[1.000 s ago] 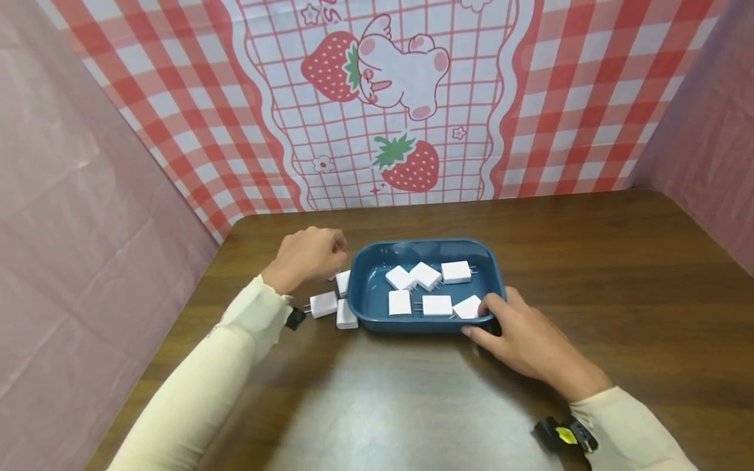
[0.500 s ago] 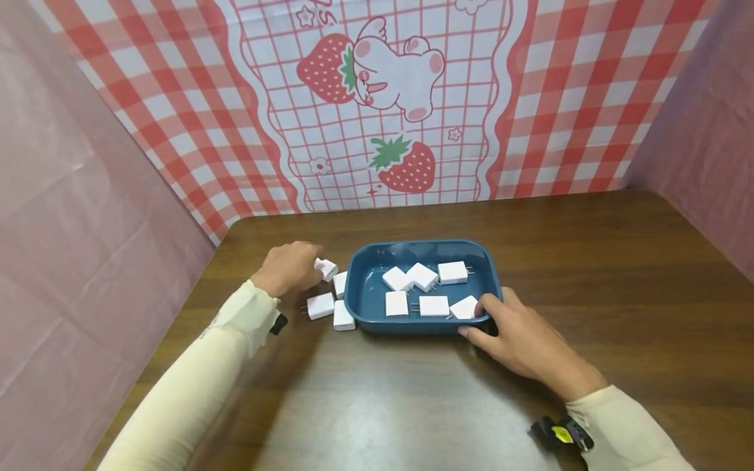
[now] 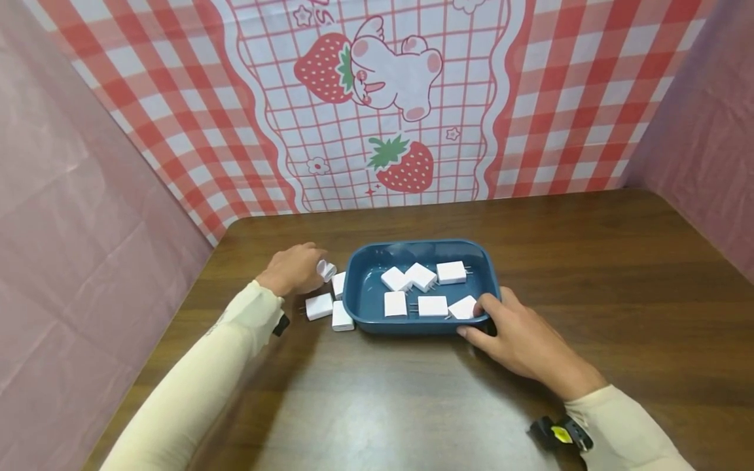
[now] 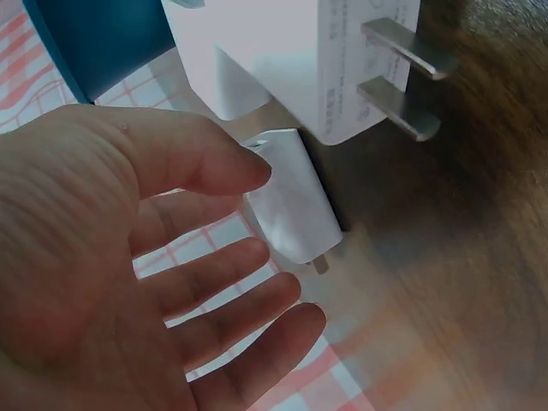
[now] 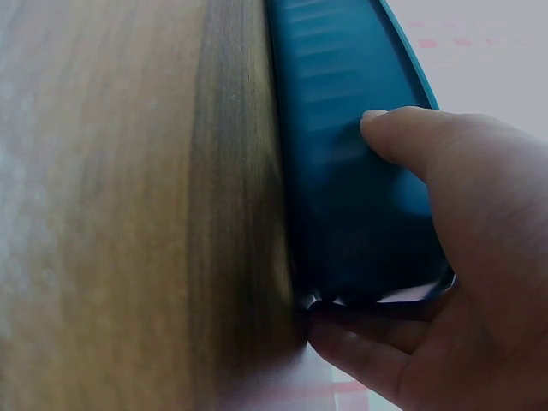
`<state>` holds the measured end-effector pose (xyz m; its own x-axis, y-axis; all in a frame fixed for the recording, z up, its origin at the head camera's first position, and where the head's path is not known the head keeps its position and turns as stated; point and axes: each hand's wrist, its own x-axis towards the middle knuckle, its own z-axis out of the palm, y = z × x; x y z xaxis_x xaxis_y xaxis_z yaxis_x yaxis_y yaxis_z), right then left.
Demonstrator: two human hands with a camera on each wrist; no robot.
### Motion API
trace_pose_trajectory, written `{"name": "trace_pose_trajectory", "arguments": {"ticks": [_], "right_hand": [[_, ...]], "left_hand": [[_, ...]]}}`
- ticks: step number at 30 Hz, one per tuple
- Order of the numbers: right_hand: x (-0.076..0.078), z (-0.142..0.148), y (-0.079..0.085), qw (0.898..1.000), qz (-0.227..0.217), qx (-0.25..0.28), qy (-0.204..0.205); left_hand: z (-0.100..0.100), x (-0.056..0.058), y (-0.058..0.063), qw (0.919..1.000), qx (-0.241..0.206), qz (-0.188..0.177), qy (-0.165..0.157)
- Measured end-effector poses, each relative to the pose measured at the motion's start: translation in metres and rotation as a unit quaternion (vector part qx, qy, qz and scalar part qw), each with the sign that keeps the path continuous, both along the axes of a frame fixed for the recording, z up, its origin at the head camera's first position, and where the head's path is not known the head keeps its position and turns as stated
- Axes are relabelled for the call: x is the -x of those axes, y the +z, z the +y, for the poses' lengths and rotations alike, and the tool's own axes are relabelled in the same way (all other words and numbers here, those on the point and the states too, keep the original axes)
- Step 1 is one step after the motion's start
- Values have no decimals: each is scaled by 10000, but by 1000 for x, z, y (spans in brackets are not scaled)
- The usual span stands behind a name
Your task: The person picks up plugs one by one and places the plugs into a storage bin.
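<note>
At the left of the blue tray (image 3: pixel 421 326), my left hand (image 3: pixel 292 269) pinches a white plug charger (image 3: pixel 328 270) between thumb and index finger. In the left wrist view the thumb lies against this charger (image 4: pixel 295 201), the index fingertip is partly hidden, and the other fingers extend past it. A larger-looking charger (image 4: pixel 282 51) with two metal prongs is nearer that camera. My right hand (image 3: pixel 521 337) grips the tray's near right corner. Its thumb presses the outer wall (image 5: pixel 342 171) in the right wrist view. Several white chargers (image 3: pixel 432 306) lie spread inside the tray.
Beside the tray's left wall, more chargers lie on the wooden table (image 3: pixel 365 405), among them one charger (image 3: pixel 319 307) with prongs facing left. A red-and-white checked cloth (image 3: pixel 559 98) hangs behind the table, with pink cloth (image 3: pixel 76 229) on both sides.
My left hand has drawn back left and slightly down from the tray's edge, and the charger at its fingertips has turned a little. The right hand keeps its grip on the tray.
</note>
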<state>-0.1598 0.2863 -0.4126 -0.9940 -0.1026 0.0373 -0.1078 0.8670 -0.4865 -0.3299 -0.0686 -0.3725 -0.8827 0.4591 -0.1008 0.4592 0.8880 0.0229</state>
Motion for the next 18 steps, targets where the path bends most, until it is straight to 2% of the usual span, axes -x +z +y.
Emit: {"name": "trace_pose_trajectory", "arguments": {"ticks": [6, 10, 18], "right_hand": [[1, -2, -1, 10000, 28, -61, 20], [1, -2, 0, 10000, 17, -60, 2], [0, 0, 0, 10000, 25, -31, 6]], "left_hand": [[-5, 1, -6, 9994, -237, -220, -80], [-6, 2, -10, 9987, -347, -371, -8], [-11, 1, -12, 9990, -343, -246, 156]]}}
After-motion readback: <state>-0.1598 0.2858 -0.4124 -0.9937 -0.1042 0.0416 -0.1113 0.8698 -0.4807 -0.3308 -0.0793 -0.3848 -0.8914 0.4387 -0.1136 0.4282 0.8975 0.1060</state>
